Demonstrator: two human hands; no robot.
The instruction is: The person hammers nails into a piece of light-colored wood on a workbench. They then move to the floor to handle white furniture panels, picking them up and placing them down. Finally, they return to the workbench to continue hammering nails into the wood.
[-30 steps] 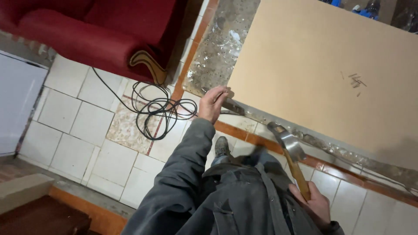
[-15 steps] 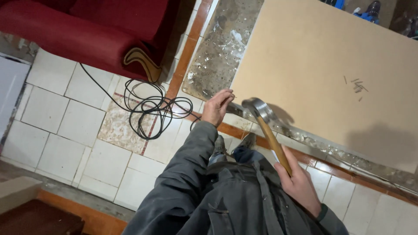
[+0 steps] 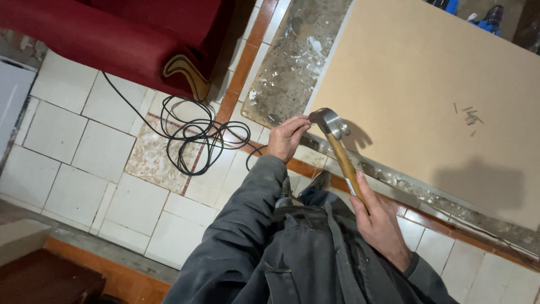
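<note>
The right hand is clenched around the lower end of a wooden-handled hammer with a steel head. Its long axis runs up and to the left from that fist, so the head sits at the near corner edge of the large flat tan fibreboard panel. The left hand is the nearer of the two to that spot: its fingers are pinched together right at the panel's edge, touching or almost touching the hammer face (whatever they pinch is too small to make out, perhaps a nail). A few small dark nails lie loose on the panel, well apart to the right. A coiled black cable lies on the white tiled floor to the left.
</note>
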